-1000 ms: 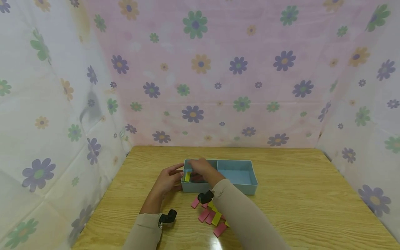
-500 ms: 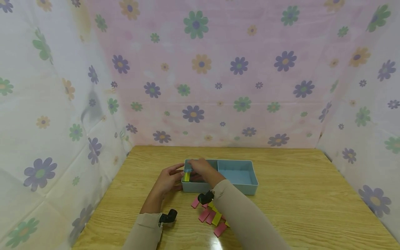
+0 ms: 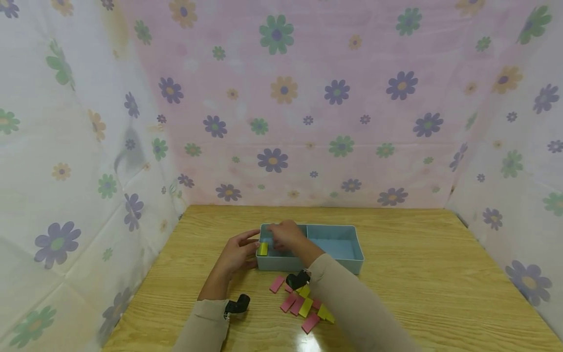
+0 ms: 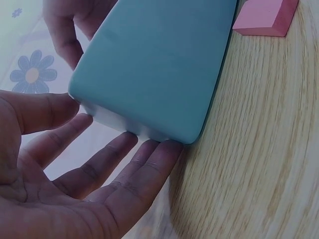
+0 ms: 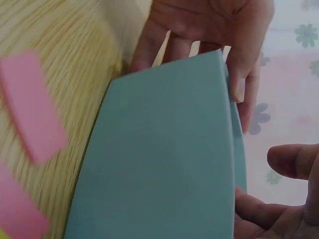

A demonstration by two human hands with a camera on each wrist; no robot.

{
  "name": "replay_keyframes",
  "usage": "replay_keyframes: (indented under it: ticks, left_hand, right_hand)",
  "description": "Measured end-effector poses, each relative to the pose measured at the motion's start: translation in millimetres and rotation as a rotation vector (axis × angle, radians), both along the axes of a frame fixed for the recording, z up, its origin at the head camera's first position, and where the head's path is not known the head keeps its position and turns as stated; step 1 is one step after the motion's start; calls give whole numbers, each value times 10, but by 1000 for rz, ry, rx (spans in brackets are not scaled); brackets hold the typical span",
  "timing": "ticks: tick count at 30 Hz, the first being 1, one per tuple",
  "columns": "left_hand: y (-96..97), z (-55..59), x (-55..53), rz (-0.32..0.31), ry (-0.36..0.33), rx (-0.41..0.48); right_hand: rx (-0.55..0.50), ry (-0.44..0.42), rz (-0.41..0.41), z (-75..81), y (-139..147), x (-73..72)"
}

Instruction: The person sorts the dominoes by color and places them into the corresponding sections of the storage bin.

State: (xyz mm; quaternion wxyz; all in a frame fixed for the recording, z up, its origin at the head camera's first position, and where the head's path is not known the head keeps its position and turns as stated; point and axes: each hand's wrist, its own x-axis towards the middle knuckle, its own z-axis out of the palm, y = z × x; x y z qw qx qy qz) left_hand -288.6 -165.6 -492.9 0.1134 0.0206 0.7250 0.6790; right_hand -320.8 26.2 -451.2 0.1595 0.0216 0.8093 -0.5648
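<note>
A light-blue two-compartment box (image 3: 334,266) stands on the table. At its left end, my left hand (image 3: 236,254) rests with fairly straight fingertips against the end wall; in the left wrist view the thumb (image 4: 50,110) touches the top corner. My right hand (image 3: 288,235) reaches into the left compartment. In the right wrist view its thumb (image 5: 294,160) is spread apart from the fingers (image 5: 261,211), which are partly hidden behind the box wall. A yellow block (image 3: 263,249) sits in the front left corner of that compartment, apart from the right hand.
In front of the box lies a loose pile of flat pink blocks (image 3: 310,323) and yellow blocks (image 3: 305,308), partly under the right forearm. The right compartment (image 3: 332,248) shows its bare floor. Flowered cloth (image 3: 308,171) encloses the table at the back and sides.
The yellow block has settled into the compartment's front left corner. My right hand has drawn off it, moving slightly right and up. My left hand stays at the box's end.
</note>
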Motion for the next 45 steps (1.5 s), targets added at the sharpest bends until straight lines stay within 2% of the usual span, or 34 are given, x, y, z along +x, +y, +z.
replay_keyframes:
  ticks: [12, 19, 25, 32, 38, 45]
  left_hand:
    - [16, 4, 10, 26, -14, -21]
    - [2, 10, 16, 32, -8, -31]
    - [2, -4, 18, 30, 0, -41]
    - [17, 5, 15, 33, 5, -61]
    - [20, -3, 23, 43, 7, -78]
    - [32, 12, 20, 33, -6, -73]
  right_hand:
    - [-29, 90, 42, 122, 294, 103]
    - [-99, 70, 71, 212, 445, 223]
    - [-139, 96, 75, 242, 542, 334]
    - [-135, 113, 104, 228, 687, 458]
    - [-126, 151, 136, 196, 834, 628]
    - [-44, 189, 103, 159, 1003, 844]
